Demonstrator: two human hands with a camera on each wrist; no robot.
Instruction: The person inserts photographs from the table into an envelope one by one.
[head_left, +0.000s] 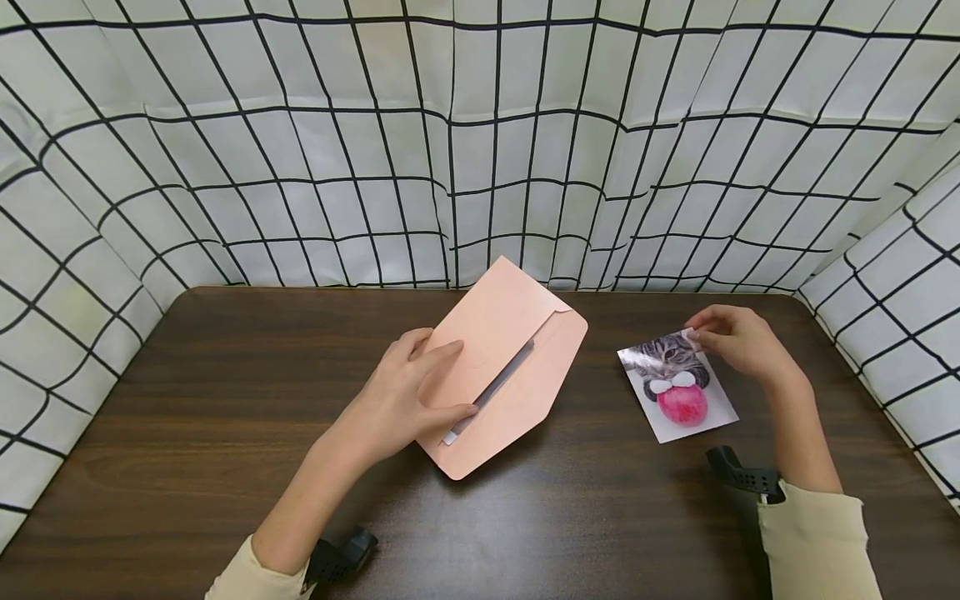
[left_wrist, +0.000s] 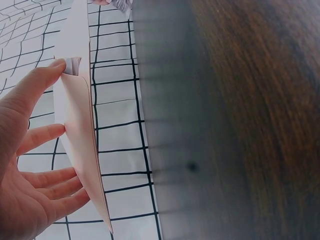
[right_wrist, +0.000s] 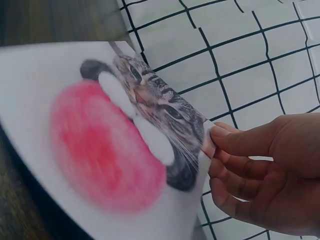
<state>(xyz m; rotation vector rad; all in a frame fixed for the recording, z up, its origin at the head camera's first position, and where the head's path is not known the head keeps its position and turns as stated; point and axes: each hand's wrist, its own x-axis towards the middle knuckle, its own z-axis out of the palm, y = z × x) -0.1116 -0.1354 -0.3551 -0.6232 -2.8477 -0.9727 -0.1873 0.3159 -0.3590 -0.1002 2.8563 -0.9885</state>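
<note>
A pale pink envelope (head_left: pixel 491 333) is tilted above the table in the head view, its flap edge parted. Through the slit shows a strip of a greyish card (head_left: pixel 504 375) inside. My left hand (head_left: pixel 408 396) grips the envelope by its left side, thumb at the slit and fingers against the other face, as the left wrist view shows too. Off to the right, my right hand (head_left: pixel 742 342) pinches the top right corner of a photo card (head_left: pixel 682 387) between thumb and fingers. The card (right_wrist: pixel 107 145) bears a tabby cat's face and a pink round shape.
Beneath both hands lies a dark brown wooden table (head_left: pixel 187 425). White cloth with a black grid (head_left: pixel 375 150) stands behind it and along its sides. Black wrist cameras (head_left: pixel 738 475) sit at both cuffs.
</note>
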